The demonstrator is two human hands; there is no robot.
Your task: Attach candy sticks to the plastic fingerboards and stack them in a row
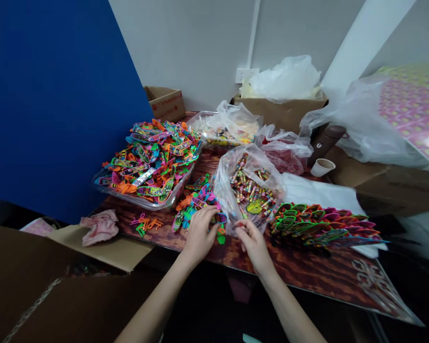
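My left hand (201, 234) reaches over a small heap of colourful toy skateboards (189, 209) and plastic pieces. Its fingers are bent and apart from the thumb, touching or just above the pieces; the fingertips are partly hidden. My right hand (252, 244) is at the near edge of a clear plastic bag (221, 181), with thumb and fingers pinched together. What lies in that pinch is too small to make out. Many short, striped, multicoloured sticks (252, 186) fill the bag. To its right, toy skateboards (318, 224) are lined up in overlapping rows.
A clear tray (164, 205) heaped with toy skateboards stands left. Loose orange and green pieces (148, 223) and a pink cloth (100, 227) lie near the front. Behind are bagged items (236, 119), a paper cup (322, 167), a dark bottle (327, 140) and cardboard boxes (282, 112).
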